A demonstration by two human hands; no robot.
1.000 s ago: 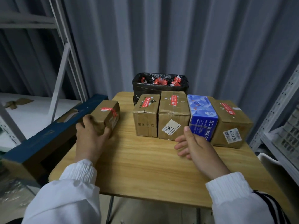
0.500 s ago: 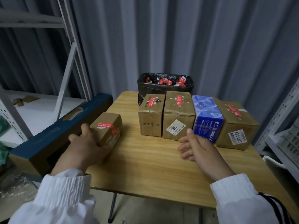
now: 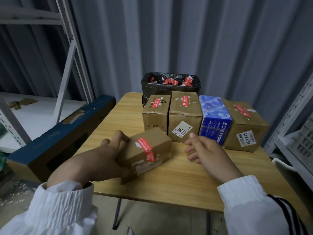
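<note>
Cardboard box (image 3: 149,150) in the grip of the left hand (image 3: 101,160), right hand (image 3: 209,154) loose, empty, just beside

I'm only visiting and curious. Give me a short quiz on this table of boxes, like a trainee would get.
1. True or false: the right hand holds nothing.
2. The tape on the small box gripped by the left hand is: A green, B red, C yellow.
3. Fill in: the blue box stands in a row of ___ boxes.
Key: 1 true; 2 B; 3 four.
</note>
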